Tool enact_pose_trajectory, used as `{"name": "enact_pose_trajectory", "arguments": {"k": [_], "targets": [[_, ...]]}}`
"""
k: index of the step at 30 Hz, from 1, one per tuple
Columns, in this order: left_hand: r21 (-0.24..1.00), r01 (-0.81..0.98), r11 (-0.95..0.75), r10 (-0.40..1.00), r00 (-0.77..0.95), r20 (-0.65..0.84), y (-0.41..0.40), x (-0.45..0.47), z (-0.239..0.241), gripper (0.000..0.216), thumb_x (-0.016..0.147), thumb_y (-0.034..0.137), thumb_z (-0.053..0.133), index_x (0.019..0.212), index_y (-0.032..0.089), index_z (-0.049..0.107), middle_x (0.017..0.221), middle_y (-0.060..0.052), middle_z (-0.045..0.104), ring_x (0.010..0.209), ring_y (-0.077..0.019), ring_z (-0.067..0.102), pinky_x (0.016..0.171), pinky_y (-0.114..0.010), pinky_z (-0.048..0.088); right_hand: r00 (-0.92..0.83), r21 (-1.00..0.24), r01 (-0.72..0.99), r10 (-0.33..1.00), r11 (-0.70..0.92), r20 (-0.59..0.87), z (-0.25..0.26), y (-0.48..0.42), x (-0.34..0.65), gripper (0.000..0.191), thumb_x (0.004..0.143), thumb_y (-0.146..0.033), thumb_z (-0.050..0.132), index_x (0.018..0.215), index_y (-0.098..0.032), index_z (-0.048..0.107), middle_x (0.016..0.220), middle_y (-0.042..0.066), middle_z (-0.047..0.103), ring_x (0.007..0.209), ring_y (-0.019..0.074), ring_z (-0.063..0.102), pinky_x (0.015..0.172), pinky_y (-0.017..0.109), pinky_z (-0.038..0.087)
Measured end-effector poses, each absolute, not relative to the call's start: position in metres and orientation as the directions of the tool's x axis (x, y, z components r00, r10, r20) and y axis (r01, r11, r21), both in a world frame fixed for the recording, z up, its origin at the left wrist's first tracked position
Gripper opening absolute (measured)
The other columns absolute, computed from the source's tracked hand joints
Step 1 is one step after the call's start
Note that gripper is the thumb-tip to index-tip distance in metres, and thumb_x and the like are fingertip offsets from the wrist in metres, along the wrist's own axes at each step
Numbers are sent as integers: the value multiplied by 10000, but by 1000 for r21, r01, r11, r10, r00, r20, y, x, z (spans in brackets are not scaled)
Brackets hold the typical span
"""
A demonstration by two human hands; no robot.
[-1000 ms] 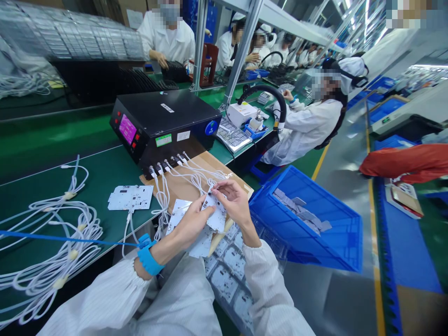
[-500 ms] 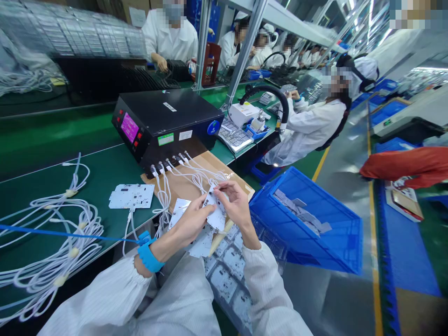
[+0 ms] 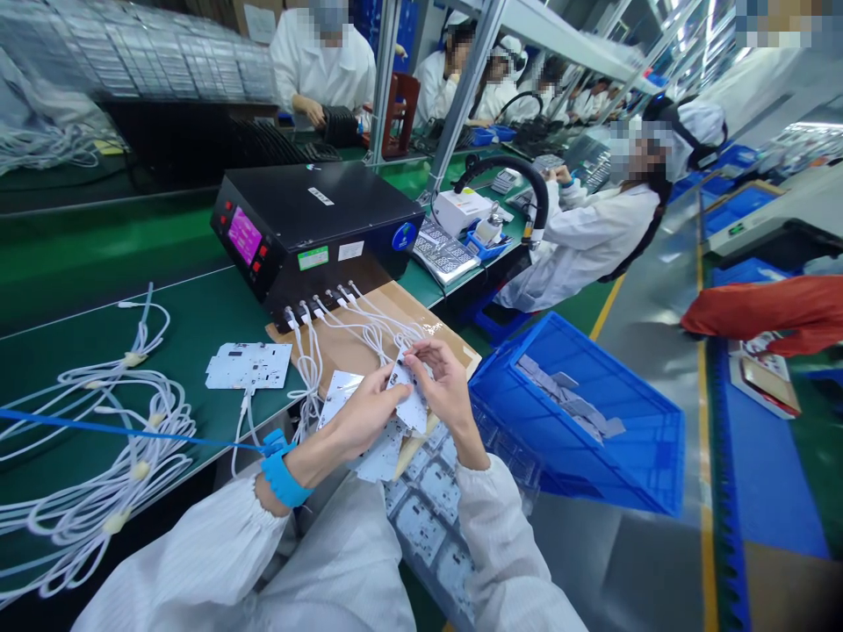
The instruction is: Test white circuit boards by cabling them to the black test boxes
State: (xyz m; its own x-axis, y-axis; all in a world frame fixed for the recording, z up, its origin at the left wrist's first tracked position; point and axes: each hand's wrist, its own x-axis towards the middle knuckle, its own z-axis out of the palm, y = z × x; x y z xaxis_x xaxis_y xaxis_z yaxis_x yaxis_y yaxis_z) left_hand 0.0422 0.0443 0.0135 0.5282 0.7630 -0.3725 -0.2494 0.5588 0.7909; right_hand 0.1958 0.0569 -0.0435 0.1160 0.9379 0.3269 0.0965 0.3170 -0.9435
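Between my two hands a white circuit board (image 3: 412, 411) is held up, tilted. My left hand (image 3: 364, 411), with a blue wrist strap (image 3: 284, 470) behind it, grips the board's left side with the thumb on its face. The fingers of my right hand (image 3: 445, 386) pinch its upper right edge, close to a white cable's end. Whether that cable is plugged in I cannot tell. More white boards (image 3: 380, 458) lie under my hands at the edge of the cardboard (image 3: 342, 355), partly hidden. Another white board (image 3: 248, 365) with a cable on it rests on the green bench to the left.
A black box with a pink screen (image 3: 316, 230) stands ahead, several white cables running from it. Coiled white cables (image 3: 141, 412) lie at left. Clear trays of boards (image 3: 421, 527) are below my hands. A blue bin (image 3: 593, 474) stands at right. Co-workers (image 3: 593, 228) sit beyond.
The view has shifted very slightly. Both hands stay on the same board, with only a small shift of the fingers.
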Motion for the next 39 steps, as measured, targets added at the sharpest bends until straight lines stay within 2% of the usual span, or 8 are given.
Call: {"name": "enact_pose_trajectory", "arguments": {"k": [5,14,19,28,32,35,37,39], "targets": [[791,-252,558,765,525,-372,46,44,15,479,636,278,720,1088,154,621,706,45,554,630,-109,501,598,-225,402,128,-944,102,937,313,324,-41,55,196,239,919,-373,760,1068,-232,639,989,42,737,933,186,721,925,372,604],[821,-222,526,768,540,-345,47,45,12,467,660,247,668,1119,167,633,649,60,516,576,-111,464,574,-234,389,154,-953,95,941,289,301,-37,53,195,237,897,-369,775,1050,-235,653,968,36,742,926,188,720,923,367,599],[837,-227,499,787,524,-326,48,46,13,495,652,230,668,1143,165,653,715,37,570,630,-113,511,583,-220,388,180,-960,52,943,276,281,-37,53,193,228,887,-361,788,1038,-238,668,967,34,732,951,190,714,916,354,597],[856,-186,482,787,522,-330,50,48,14,376,672,218,675,1043,159,657,715,31,585,619,-106,511,568,-214,382,220,-954,93,929,284,298,-40,53,191,262,876,-416,794,1027,-234,681,978,43,736,950,198,713,916,361,596],[831,-206,517,770,536,-346,56,50,13,370,643,195,699,1008,155,656,699,33,577,615,-104,513,592,-215,396,167,-953,145,943,267,289,-41,58,196,287,903,-432,769,1097,-229,710,989,45,749,949,195,716,927,360,597],[806,-219,550,755,543,-367,60,51,13,321,647,191,704,962,151,658,683,28,563,624,-118,532,621,-233,427,57,-945,205,960,256,273,-33,54,210,397,964,-450,698,1303,-245,674,1057,52,766,1024,212,728,996,400,583],[806,-230,546,765,529,-367,62,52,12,275,668,197,708,935,158,656,701,18,577,646,-124,546,641,-239,439,13,-914,313,962,257,274,-23,41,221,447,1019,-468,613,1420,-269,614,1179,69,761,1133,238,712,1065,451,551],[803,-259,536,782,510,-357,64,53,12,240,691,210,721,916,163,650,740,6,605,676,-127,561,668,-243,455,-20,-833,466,945,297,326,-14,23,229,467,1027,-484,595,1451,-287,599,1309,84,723,1242,270,666,1118,495,510]]}}
